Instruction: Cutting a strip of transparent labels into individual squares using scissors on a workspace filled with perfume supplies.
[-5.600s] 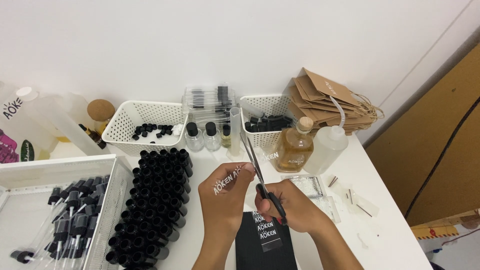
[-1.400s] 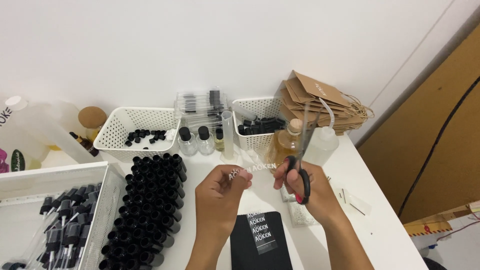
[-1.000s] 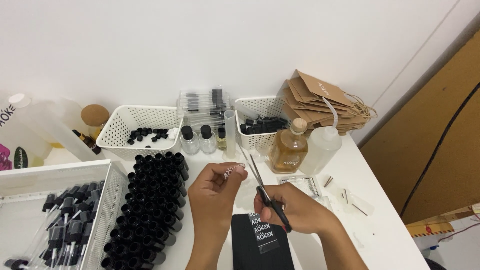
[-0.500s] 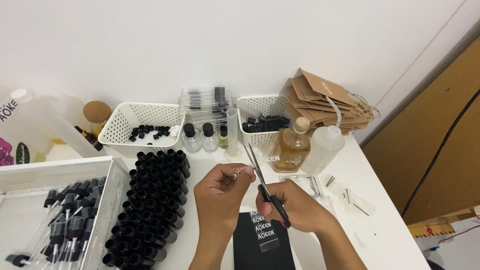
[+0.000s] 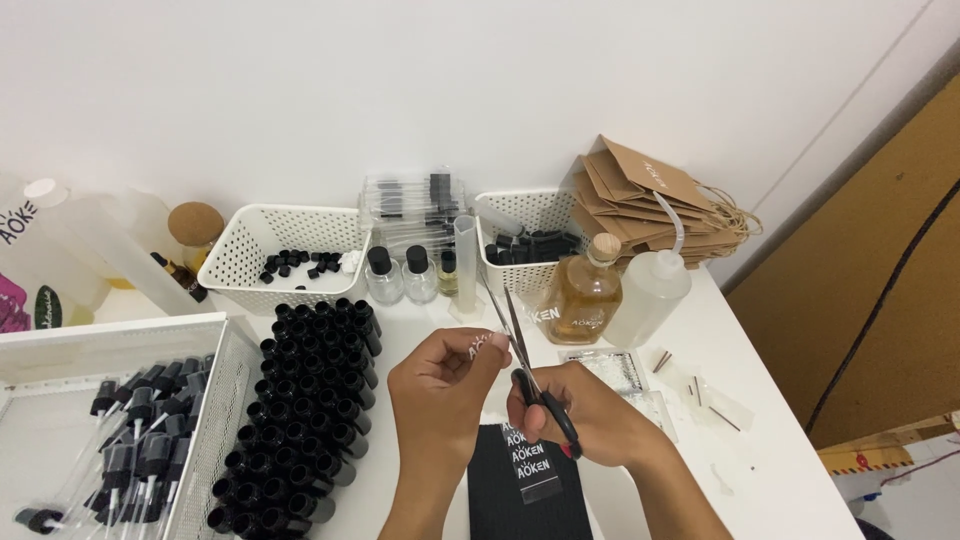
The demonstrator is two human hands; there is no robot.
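the white table (image 5: 760, 470) fills the view, its right edge running from far left to near right; the only bare room is along that right side and a narrow strip in front of the baskets. at the near left sits a white tray (image 5: 120, 335) of black dropper tops, and just right of it a dense block of small black bottles (image 5: 305, 400). far across stand two white baskets (image 5: 265, 240), clear bottles, an amber bottle (image 5: 580, 295) with a cork, a white squeeze bottle (image 5: 648, 298) and a stack of brown paper bags (image 5: 650, 195) at the far right.

the left hand (image 5: 435, 395) is near centre, thumb and fingertips pinched shut on a small clear label strip (image 5: 480, 347), held just above the table with its long axis running left to right. the right hand (image 5: 585, 415) is closed through the black handles of the scissors (image 5: 520, 350); their long axis points far and slightly left, blades parted in a narrow v, with the strip's right end at the blades. a black card (image 5: 520, 490) with labels lies under both hands at the near edge.
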